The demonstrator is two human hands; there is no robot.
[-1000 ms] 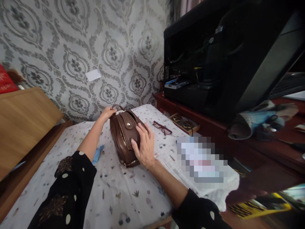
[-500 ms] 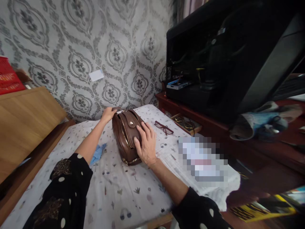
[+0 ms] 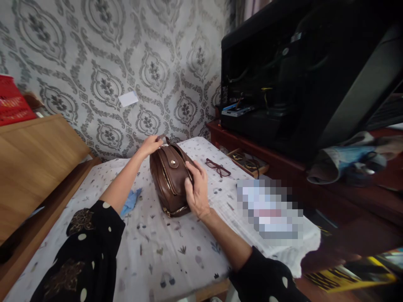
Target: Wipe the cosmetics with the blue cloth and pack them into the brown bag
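A brown leather bag (image 3: 176, 197) with gold zippers and a snap tab stands on a white patterned cloth (image 3: 151, 251). My left hand (image 3: 151, 145) is closed at the far top end of the bag, by its strap; the fingertips are partly hidden. Against the bag's right side rests my right hand (image 3: 198, 191), thumb apart from the extended fingers. Red-framed glasses (image 3: 218, 167) lie to the right of the bag. A crumpled blue cloth (image 3: 131, 201) lies to its left, beside my left forearm.
On the right, a large black computer case (image 3: 270, 96) stands on a dark red desk (image 3: 277, 151). A small wooden tray (image 3: 248, 162) holds glasses. A pixelated item (image 3: 267, 212) lies on the cloth. Wooden furniture (image 3: 40, 167) borders the left side, and the patterned wall (image 3: 151, 63) rises behind.
My left hand has moved slightly right and up at the bag's strap end, and the strap stands higher. My right hand has shifted slightly along the bag's right side.
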